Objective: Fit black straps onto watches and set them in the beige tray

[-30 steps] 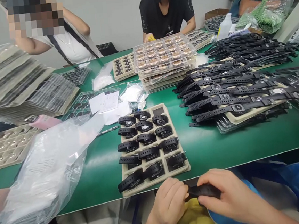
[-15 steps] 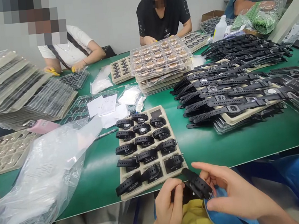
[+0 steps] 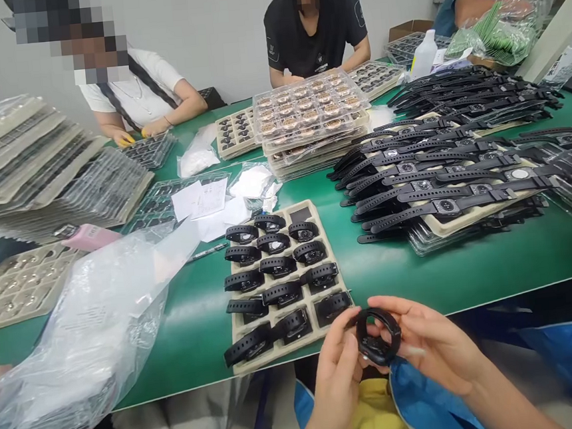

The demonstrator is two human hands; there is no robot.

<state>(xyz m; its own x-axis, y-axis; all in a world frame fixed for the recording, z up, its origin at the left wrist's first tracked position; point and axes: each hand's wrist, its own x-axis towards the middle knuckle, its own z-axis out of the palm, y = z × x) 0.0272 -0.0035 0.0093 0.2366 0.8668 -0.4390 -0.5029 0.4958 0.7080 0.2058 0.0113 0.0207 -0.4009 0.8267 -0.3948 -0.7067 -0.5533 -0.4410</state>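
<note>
A black watch (image 3: 379, 352) with its strap curved into a ring is held between my two hands, in front of the table's near edge. My left hand (image 3: 340, 363) has its fingers closed on the watch's left side. On the right side, my right hand (image 3: 427, 336) grips it with fingers and thumb. Just beyond and to the left lies a beige tray (image 3: 269, 315) with compartments, holding several black watches with looped straps. The tray's far right compartment (image 3: 302, 214) has no watch in it.
Flat-strapped watches (image 3: 445, 207) are piled on trays at the right. A clear tray stack (image 3: 311, 109) stands at the back centre. Plastic bags (image 3: 90, 325), a pink bottle (image 3: 92, 237) and leaning trays (image 3: 36, 169) are at the left. Several people sit around the table.
My left hand has moved up and right onto the watch. The strap, which stuck out toward the tray before, now forms a ring. The view has shifted slightly.
</note>
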